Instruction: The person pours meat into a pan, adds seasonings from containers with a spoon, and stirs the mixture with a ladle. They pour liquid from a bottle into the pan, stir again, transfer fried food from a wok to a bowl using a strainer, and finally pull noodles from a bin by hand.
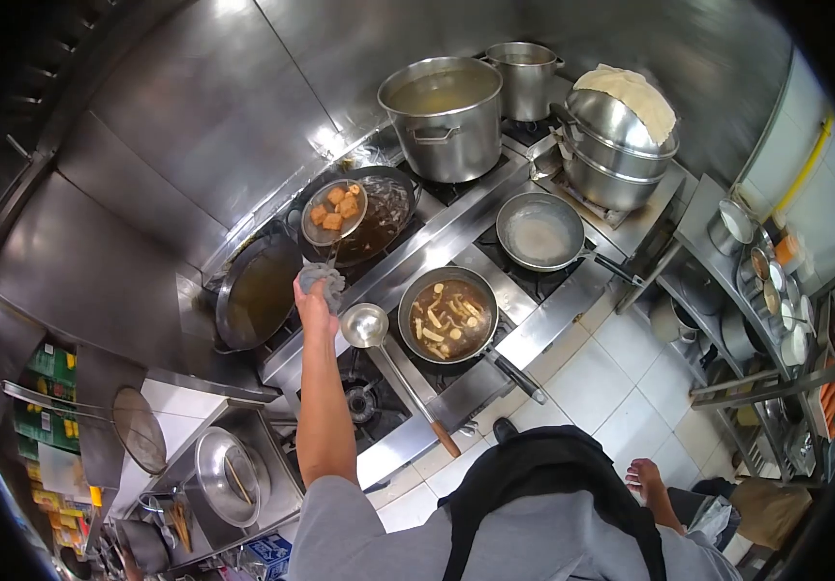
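With a grey cloth (323, 279) wrapped in its fingers, my left hand (312, 302) is closed round the handle of a mesh strainer (315, 232). Several golden-brown fried pieces (334, 208) lie in the strainer, which is over a dark wok (379, 237) of oil. Just right of my left forearm, a ladle (364, 325) rests across the stove. A frying pan (448, 315) of brown sauce with pale strips and round slices stands on the stove. My right hand (644, 478) hangs low at my side, fingers loosely bent and apart, with nothing visible in it.
A second wok (258, 290) sits left. Behind are a large stockpot (442, 121), a smaller pot (522, 82) and a stacked steamer (614, 155) topped with cloth. Another pan (540, 232) points its handle outward. Shelves (727, 281) stand right; a metal bowl (231, 474) is lower left.
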`<state>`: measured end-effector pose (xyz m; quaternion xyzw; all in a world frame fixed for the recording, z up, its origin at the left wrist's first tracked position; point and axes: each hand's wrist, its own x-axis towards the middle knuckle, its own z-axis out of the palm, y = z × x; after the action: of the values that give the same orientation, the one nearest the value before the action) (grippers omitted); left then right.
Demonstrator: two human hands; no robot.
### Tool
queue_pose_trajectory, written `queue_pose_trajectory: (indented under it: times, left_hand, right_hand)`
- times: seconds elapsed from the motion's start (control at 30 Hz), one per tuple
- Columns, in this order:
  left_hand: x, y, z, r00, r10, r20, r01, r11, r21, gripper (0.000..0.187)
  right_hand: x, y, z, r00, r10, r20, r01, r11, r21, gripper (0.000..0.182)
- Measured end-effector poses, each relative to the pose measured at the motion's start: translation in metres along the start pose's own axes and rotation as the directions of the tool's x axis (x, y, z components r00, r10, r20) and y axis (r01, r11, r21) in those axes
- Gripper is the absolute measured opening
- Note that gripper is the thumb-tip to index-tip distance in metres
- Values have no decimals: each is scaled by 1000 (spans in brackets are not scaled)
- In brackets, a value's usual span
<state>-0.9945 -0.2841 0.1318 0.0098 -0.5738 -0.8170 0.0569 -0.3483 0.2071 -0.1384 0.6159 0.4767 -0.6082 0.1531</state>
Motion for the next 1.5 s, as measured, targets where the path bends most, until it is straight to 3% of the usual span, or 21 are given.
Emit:
queue_pose_trajectory:
  times: [0.17,0.27,0.33,0.37,0.47,0.5,0.53,0.63,0.8,0.93,1.13,1.27,1.33,1.4,1.47,1.5]
  left_hand:
    - [-1,14,10,1000,-30,2,30,999,19,29]
    - [16,3,0,996,-19,93,15,999,44,27]
    - [21,0,-2,985,-81,155,84,996,-13,25]
    - [18,-11,-1,998,-31,54,32,999,-19,24]
    - [11,-6,-7,998,24,54,-22,999,-41,25]
    - [1,8,-13,989,-23,148,30,999,-41,26]
    - [-14,17,-20,991,-24,134,30,999,-41,26]
    - [-78,48,-44,996,4,91,10,989,-147,27]
    - [-206,99,-145,1000,22,3,-21,968,-252,26]
    - [-335,161,-209,976,-27,-217,3,994,-110,33]
    - [-459,206,-316,944,35,-329,-8,997,82,36]
    - [-480,193,-375,875,139,-463,3,956,293,34]
    - [-476,169,-409,868,273,-414,-32,863,504,34]
    - [-472,153,-431,861,156,-485,38,929,367,34]
    - [-472,134,-462,873,157,-461,9,942,337,34]
    - [-474,120,-495,887,126,-445,150,831,536,34]
  right_hand:
    - [1,29,11,1000,-28,8,27,997,70,25]
    - [-17,46,19,997,-68,21,65,991,113,24]
    - [-26,71,22,994,-102,32,93,974,205,21]
    - [-32,86,23,995,-96,29,88,974,208,21]
    - [-26,122,29,991,-38,126,8,973,230,16]
    - [-33,133,36,997,-35,72,20,979,201,14]
    - [-36,149,37,999,-30,20,26,987,160,13]
    - [-33,189,30,995,-9,102,-3,993,119,11]
    - [-27,207,27,986,23,162,-19,1000,-25,11]
    - [-25,207,30,984,21,179,-2,995,-102,12]
    - [-36,210,56,975,-2,222,43,982,-181,15]
    - [-43,208,103,953,-41,301,115,966,-232,17]
    - [-45,203,142,921,-87,380,195,947,-255,19]
    - [-65,188,189,866,-140,481,307,907,-289,20]
    - [-113,160,250,755,-188,629,477,815,-329,26]
    - [-147,143,284,689,-209,694,559,762,-326,30]
